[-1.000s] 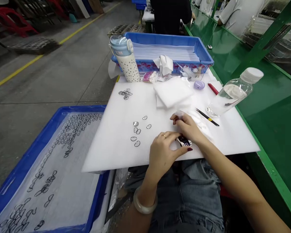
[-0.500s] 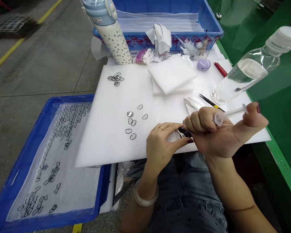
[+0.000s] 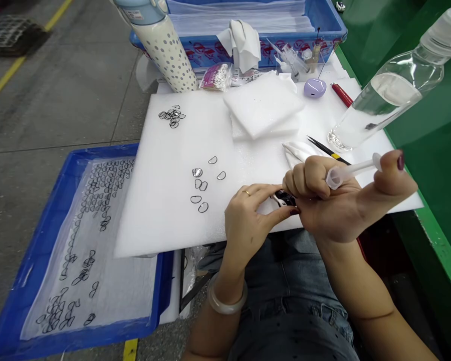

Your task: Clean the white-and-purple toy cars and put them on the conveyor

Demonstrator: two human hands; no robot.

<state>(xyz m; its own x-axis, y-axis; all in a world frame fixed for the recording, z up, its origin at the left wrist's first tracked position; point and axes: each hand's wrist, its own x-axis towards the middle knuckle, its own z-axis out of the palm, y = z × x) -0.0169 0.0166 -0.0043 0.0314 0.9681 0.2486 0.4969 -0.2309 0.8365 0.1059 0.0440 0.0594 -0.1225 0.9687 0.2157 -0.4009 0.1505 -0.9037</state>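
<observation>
My left hand (image 3: 250, 218) pinches a small black-and-white part (image 3: 283, 198) between thumb and fingers, near the front edge of the white foam board (image 3: 165, 200). A clear plastic syringe (image 3: 348, 174) is wrapped in the fingers of my right hand (image 3: 334, 200), with my thumb on the end of its plunger. The syringe's tip is hidden behind my fist, close to the small part. Left of my hands, several thin black D-shaped rings (image 3: 203, 186) lie scattered on the foam. Another cluster of such rings (image 3: 173, 116) sits farther back.
A blue tray (image 3: 156, 296) at lower left holds many rings on a white sheet. Stacked foam pads (image 3: 263, 108), tweezers (image 3: 326, 150), a white cloth (image 3: 300, 152), a water bottle (image 3: 383, 108), a spotted tumbler (image 3: 169, 55) and a purple case (image 3: 314, 88) stand around. Behind is a blue bin (image 3: 248, 42).
The camera view has shifted slightly, so the board's items sit a little higher and to the left. Both hands keep their grips, and the syringe stays at the small part.
</observation>
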